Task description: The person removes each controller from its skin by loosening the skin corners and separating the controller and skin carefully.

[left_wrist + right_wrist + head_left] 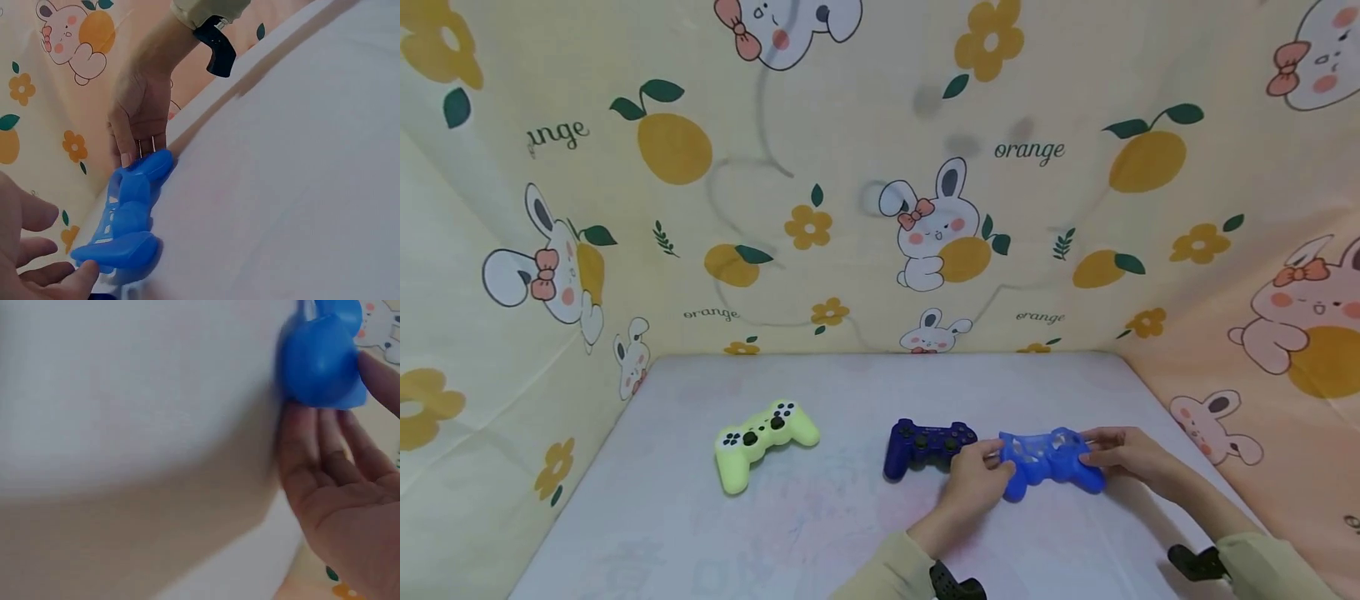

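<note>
A bright blue silicone game-controller cover, with openings across its face, lies low over the table between the hands. My right hand holds its right end, the thumb on top and the fingers behind it. That same end shows as a rounded blue grip in the right wrist view. At the cover's left end is my left hand. In the left wrist view its thumb stands apart from the cover, and one fingertip meets the cover's edge. Just left of them sits a dark blue game controller, partly hidden by the left hand.
Farther left, a pale yellow-green game controller rests on the white table. Cloth walls printed with rabbits and oranges rise along the table's back and sides. Black wrist mounts sit at both cuffs.
</note>
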Available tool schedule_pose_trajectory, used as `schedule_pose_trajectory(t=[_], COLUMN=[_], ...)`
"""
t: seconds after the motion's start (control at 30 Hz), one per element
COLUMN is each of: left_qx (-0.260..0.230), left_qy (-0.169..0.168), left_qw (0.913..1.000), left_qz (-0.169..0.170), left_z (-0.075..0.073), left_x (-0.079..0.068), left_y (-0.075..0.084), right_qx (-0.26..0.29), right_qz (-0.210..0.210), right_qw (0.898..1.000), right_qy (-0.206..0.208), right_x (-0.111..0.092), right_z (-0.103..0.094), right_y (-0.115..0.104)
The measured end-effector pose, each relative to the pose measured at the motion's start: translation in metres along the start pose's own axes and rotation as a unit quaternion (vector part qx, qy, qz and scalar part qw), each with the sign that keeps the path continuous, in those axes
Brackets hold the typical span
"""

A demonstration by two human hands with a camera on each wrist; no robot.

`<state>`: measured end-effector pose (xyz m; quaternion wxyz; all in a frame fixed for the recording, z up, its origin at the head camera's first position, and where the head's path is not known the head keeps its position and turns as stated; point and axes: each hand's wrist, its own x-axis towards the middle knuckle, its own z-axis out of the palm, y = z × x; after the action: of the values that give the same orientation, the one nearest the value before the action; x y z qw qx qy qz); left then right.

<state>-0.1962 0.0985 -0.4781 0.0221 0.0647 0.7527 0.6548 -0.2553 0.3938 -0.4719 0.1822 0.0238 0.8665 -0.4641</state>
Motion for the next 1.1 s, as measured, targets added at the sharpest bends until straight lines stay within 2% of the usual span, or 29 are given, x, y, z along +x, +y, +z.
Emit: schedule_pose_trajectory(t=[0.1,0.23,0.3,0.33,0.4,0.47,0.53,0.67,0.77,0.9,0.97,1.1], left_qx=[0.011,0.03,0.036,0.038,0.045,0.054,0.065,0.078,0.063,0.014,-0.009,-0.042], left_qy=[0.001,0.045,0.072,0.083,0.098,0.107,0.113,0.105,0.066,0.001,-0.022,-0.055], left_qw=[0.9995,0.9937,0.9888,0.9869,0.985,0.9853,0.9865,0.9907,0.9958,0.9991,0.9984,0.9962], left_qz=[0.029,0.098,0.125,0.133,0.135,0.122,0.099,0.037,-0.003,-0.04,-0.052,-0.053], left_z=[-0.01,-0.035,-0.052,-0.061,-0.079,-0.098,-0.116,-0.146,-0.161,-0.172,-0.176,-0.18], left_x=[-0.003,-0.007,-0.007,-0.007,-0.005,-0.003,-0.001,0.003,0.004,0.003,0.002,0.002], left_y=[-0.002,-0.003,-0.002,-0.003,-0.003,-0.004,-0.005,-0.011,-0.018,-0.026,-0.029,-0.032], right_qx=[-0.035,-0.088,-0.061,-0.029,0.061,0.147,0.207,0.256,0.265,0.25,0.239,0.223], right_qz=[-0.029,-0.096,-0.116,-0.12,-0.113,-0.102,-0.086,-0.073,-0.061,-0.052,-0.051,-0.044], right_qw=[0.999,0.987,0.983,0.985,0.988,0.983,0.974,0.962,0.96,0.966,0.969,0.973], right_qy=[0.009,0.098,0.126,0.123,0.087,0.032,-0.016,-0.07,-0.07,-0.043,-0.032,-0.026], right_x=[-0.005,-0.019,-0.026,-0.029,-0.033,-0.035,-0.034,-0.027,-0.022,-0.018,-0.016,-0.014], right_z=[0.001,0.016,0.028,0.035,0.047,0.057,0.067,0.083,0.093,0.102,0.104,0.108], right_y=[-0.006,-0.027,-0.042,-0.05,-0.065,-0.077,-0.087,-0.099,-0.104,-0.105,-0.106,-0.107])
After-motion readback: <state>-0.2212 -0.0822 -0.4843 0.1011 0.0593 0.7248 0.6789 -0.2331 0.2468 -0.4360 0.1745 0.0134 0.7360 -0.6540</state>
